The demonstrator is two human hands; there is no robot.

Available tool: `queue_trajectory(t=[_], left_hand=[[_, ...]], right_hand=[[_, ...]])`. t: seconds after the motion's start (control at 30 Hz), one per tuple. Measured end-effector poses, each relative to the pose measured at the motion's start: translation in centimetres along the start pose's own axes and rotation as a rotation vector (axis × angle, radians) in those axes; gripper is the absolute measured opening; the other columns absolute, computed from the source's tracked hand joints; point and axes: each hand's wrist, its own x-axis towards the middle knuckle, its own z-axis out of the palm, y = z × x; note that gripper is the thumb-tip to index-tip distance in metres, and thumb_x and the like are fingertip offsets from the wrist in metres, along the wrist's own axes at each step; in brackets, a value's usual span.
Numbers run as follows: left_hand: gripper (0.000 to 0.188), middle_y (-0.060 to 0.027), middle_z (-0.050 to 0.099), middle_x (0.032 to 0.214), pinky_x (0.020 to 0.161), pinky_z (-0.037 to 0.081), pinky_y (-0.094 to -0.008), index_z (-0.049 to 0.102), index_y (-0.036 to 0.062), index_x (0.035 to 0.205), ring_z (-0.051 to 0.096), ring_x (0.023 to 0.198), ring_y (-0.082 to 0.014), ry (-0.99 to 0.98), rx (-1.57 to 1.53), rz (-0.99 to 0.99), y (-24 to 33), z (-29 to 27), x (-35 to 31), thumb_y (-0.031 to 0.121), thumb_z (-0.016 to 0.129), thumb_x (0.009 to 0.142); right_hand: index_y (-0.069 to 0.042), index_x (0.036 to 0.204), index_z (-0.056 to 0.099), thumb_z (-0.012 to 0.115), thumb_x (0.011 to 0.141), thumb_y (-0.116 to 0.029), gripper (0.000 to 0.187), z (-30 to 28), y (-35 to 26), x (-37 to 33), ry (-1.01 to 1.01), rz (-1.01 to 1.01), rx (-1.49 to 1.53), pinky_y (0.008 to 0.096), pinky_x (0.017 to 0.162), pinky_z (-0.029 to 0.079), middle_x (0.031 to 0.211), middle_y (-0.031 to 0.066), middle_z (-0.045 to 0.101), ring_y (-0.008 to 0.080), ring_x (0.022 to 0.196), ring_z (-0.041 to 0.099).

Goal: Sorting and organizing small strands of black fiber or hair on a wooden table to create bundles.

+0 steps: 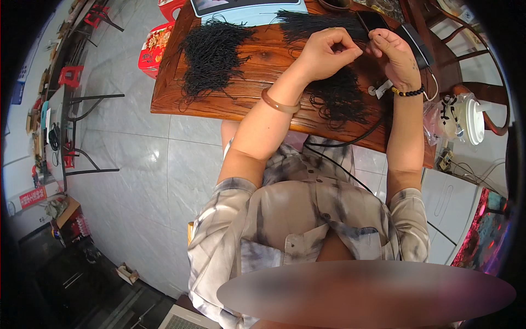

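Note:
Over the wooden table (pixel 268 60), both my hands are raised close together with fingertips pinched. My left hand (pixel 329 54), with a brown bangle on its forearm, is closed, thumb against forefinger. A short gap to the right, my right hand (pixel 399 57) pinches too, a beaded bracelet round its wrist. Whatever lies between the fingertips is too thin to make out. Below the hands spreads a pile of thin black cords (pixel 341 98). Another tangled heap of black cords (pixel 211 60) lies to the left, and a straighter bundle of black cords (pixel 293 26) rests behind my left hand.
A light blue device or tray (pixel 257 19) stands at the table's far edge. Behind my right hand are a dark box-shaped object (pixel 415 46) and a white cable. A white-lidded cup (pixel 468 120) in plastic stands at the right. Red printed boxes (pixel 156 49) sit left of the table.

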Motion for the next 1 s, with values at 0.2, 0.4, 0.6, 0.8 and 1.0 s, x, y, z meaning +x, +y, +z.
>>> queue_trajectory(t=[0.2,0.4,0.6,0.8,1.0], left_hand=[[0.009,0.0003,0.057,0.074,0.061,0.044,-0.0191,0.059,0.0006,0.073,0.053,0.067,-0.0058,-0.026,-0.039,-0.065,-0.2,-0.3,0.1,0.003,0.066,0.078],[0.007,-0.0037,0.06,0.081,0.063,0.048,-0.021,0.06,-0.0006,0.081,0.058,0.069,-0.009,-0.041,-0.099,-0.157,0.0,-0.2,0.3,0.004,0.064,0.079],[0.016,-0.0082,0.064,0.082,0.062,0.049,-0.0213,0.06,-0.0033,0.092,0.061,0.069,-0.0121,-0.017,-0.23,-0.315,0.0,0.2,0.5,0.008,0.063,0.081],[0.014,-0.0076,0.065,0.08,0.062,0.049,-0.0214,0.063,-0.0015,0.09,0.061,0.07,-0.0111,-0.004,-0.224,-0.346,-0.4,-0.2,0.6,0.009,0.063,0.082],[0.014,-0.0066,0.065,0.079,0.064,0.049,-0.0221,0.063,-0.0017,0.087,0.061,0.072,-0.01,0.046,0.022,-0.231,-1.4,0.1,0.5,0.011,0.063,0.082]], right_hand=[[-0.003,0.095,0.06,0.06,0.085,-0.012,0.013,0.3,0.0,0.0,0.048,-0.036,-0.063,0.0227,0.073,0.044,0.071,-0.0027,0.053,0.0069,0.064,0.048],[-0.002,0.095,0.061,0.061,0.084,-0.011,0.014,1.3,0.2,-0.1,0.072,-0.042,0.01,0.0204,0.072,0.044,0.075,-0.0012,0.056,0.0071,0.067,0.05],[0.003,0.096,0.06,0.06,0.083,-0.005,0.015,3.1,0.6,-0.2,0.176,-0.187,-0.476,0.02,0.074,0.047,0.088,0.0041,0.062,0.0091,0.08,0.058],[0.004,0.094,0.062,0.059,0.084,-0.004,0.014,2.7,0.1,-0.3,0.128,-0.138,-0.491,0.0203,0.07,0.049,0.087,0.0051,0.063,0.01,0.078,0.06],[0.001,0.088,0.065,0.06,0.08,-0.004,0.011,3.7,-0.1,-0.4,0.169,-0.513,-1.124,0.0219,0.063,0.049,0.082,0.0077,0.064,0.0132,0.072,0.061]])
